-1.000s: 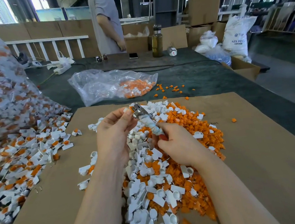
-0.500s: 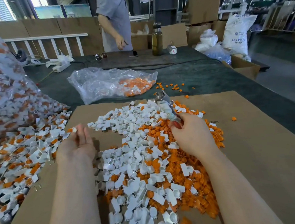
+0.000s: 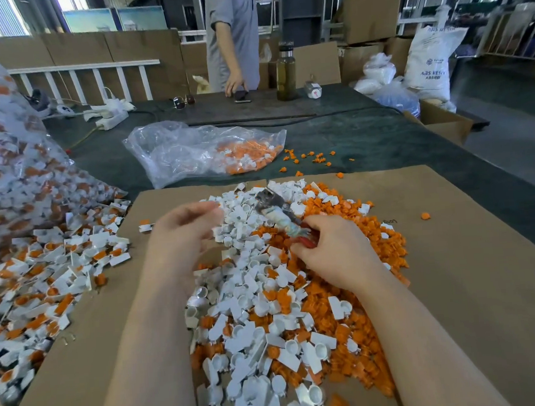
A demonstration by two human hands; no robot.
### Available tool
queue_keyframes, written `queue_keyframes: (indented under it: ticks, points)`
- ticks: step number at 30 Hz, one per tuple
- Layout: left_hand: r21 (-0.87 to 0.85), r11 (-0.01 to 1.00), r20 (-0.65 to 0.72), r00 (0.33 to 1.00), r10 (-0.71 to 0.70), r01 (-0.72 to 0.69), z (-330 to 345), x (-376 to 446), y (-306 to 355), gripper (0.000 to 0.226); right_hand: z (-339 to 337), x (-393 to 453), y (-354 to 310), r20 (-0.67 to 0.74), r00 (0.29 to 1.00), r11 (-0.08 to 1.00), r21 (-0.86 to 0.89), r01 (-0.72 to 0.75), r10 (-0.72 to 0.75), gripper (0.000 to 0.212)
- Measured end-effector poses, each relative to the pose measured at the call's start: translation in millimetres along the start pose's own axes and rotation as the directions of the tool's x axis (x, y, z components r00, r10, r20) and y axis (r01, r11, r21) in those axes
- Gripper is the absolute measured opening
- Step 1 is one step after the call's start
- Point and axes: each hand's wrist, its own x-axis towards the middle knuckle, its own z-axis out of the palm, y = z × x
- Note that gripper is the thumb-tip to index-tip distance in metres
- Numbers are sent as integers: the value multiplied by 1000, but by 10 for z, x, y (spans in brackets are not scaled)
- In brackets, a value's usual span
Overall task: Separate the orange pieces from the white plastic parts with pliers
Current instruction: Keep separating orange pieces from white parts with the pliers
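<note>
Metal pliers with taped, red-tipped handles [image 3: 281, 216] over the sorted pile at frame centre.

The right hand [image 3: 334, 252] grips the pliers' handles, fingers curled round them, nose pointing to the upper left above the heap of white plastic parts [image 3: 248, 300] and loose orange pieces [image 3: 371, 242] on the brown cardboard sheet [image 3: 474, 282]. The left hand [image 3: 182, 232] is blurred; its fingers look loosely bent, and whether they hold anything cannot be told. At the left edge lies a spill of unsorted white-and-orange parts [image 3: 41, 278].

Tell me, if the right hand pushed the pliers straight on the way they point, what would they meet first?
Probably the white plastic parts heaped at the pile's far end: the right hand aims the pliers up-left over them. How high the tip is held is unclear.
</note>
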Motion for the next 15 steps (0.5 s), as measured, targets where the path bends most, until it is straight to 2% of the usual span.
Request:
queue_keyframes:
  ticks: [3,6,12,15]
  points:
    - [330,933,217,974,69,-140,181,-89,-41,11,11,-12,-16,24,1000,1000,-17,-5,6,20]
    - [546,809,282,957,67,-218,327,-95,-79,12,11,-14,-42,24,1000,999,-42,2,-1,20]
    - [670,677,333,938,94,-305,433,-78,-168,9,41,-19,-39,9,1000,993,-114,-22,23,24]
    - [653,688,320,939,130,-318,463,-67,-200,9,45,-11,-29,-38,999,995,-93,-35,32,18]
